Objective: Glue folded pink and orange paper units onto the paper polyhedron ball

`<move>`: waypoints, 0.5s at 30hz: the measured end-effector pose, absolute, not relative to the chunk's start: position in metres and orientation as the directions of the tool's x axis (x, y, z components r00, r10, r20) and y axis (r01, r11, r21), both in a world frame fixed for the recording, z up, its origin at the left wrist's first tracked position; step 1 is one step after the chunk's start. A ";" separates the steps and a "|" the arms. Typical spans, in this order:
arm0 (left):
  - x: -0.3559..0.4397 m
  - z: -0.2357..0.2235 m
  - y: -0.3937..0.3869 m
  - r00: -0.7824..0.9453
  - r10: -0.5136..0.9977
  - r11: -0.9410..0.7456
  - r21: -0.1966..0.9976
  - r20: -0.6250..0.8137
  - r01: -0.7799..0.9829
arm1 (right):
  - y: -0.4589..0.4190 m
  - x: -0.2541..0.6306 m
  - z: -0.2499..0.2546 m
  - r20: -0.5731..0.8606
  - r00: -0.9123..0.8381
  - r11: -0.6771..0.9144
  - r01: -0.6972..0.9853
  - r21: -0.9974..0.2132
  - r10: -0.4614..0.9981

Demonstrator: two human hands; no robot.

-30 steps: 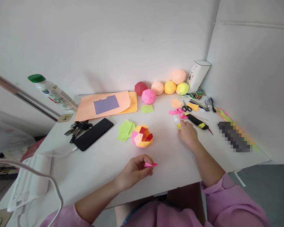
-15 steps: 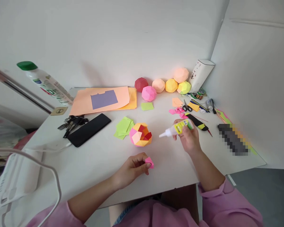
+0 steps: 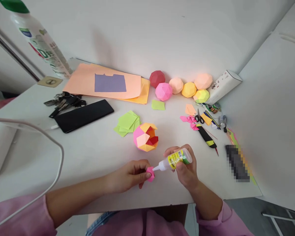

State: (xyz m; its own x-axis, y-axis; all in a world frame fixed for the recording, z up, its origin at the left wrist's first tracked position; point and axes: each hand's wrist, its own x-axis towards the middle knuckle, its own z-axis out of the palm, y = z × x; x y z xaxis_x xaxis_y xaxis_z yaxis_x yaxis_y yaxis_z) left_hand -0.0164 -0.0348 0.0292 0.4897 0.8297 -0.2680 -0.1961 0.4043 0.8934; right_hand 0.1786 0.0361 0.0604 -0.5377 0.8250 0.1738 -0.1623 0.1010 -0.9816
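Note:
Between the thumb and fingers of my left hand (image 3: 131, 175) is a small folded pink paper piece (image 3: 150, 174), held low over the front of the table. My right hand (image 3: 186, 170) grips a glue bottle (image 3: 176, 159) with a yellow label, tilted so its white nozzle meets the pink piece's upper right edge. Whether glue is coming out cannot be made out. Just beyond both hands sits a partly built paper ball (image 3: 142, 138) in pink, peach and yellow, its open side facing right and showing red and orange inside.
Green paper squares (image 3: 127, 122) lie left of the ball, near a black phone (image 3: 85, 115) and keys (image 3: 65, 101). Finished paper balls (image 3: 164, 91) line the wall. Pink folded pieces (image 3: 189, 120), scissors (image 3: 199, 117) and a black cutter (image 3: 206, 136) lie at right. A white cable (image 3: 60, 164) crosses the left foreground.
My right hand has brought the glue bottle down and left until its nozzle meets the pink piece. The left hand keeps its pinch on that piece. The camera view has shifted.

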 end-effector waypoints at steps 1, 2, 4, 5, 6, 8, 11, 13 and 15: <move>-0.017 0.029 -0.035 0.493 0.826 0.409 0.892 -0.273 -0.191 | 0.036 0.178 0.060 0.170 -0.547 0.095 -0.163 -0.982 0.820; -0.018 0.029 -0.035 0.495 0.824 0.410 0.892 -0.274 -0.189 | 0.035 0.177 0.060 0.165 -0.554 0.092 -0.158 -0.983 0.816; -0.019 0.029 -0.035 0.500 0.822 0.411 0.892 -0.273 -0.189 | 0.035 0.177 0.058 0.156 -0.558 0.091 -0.142 -0.986 0.815; -0.019 0.029 -0.035 0.502 0.820 0.413 0.891 -0.273 -0.190 | 0.034 0.177 0.058 0.154 -0.556 0.093 -0.135 -0.986 0.817; -0.019 0.029 -0.035 0.504 0.819 0.415 0.890 -0.276 -0.188 | 0.034 0.177 0.057 0.154 -0.555 0.096 -0.131 -0.987 0.817; -0.020 0.029 -0.035 0.504 0.816 0.420 0.889 -0.282 -0.183 | 0.034 0.178 0.056 0.164 -0.553 0.110 -0.130 -0.985 0.817; -0.020 0.028 -0.036 0.504 0.817 0.417 0.891 -0.282 -0.177 | 0.034 0.179 0.056 0.178 -0.556 0.139 -0.112 -0.984 0.812; -0.020 0.027 -0.036 0.503 0.817 0.418 0.890 -0.281 -0.181 | 0.034 0.179 0.056 0.177 -0.561 0.149 -0.096 -0.984 0.809; -0.020 0.026 -0.036 0.496 0.820 0.421 0.887 -0.284 -0.189 | 0.034 0.179 0.058 0.181 -0.569 0.155 -0.095 -0.983 0.802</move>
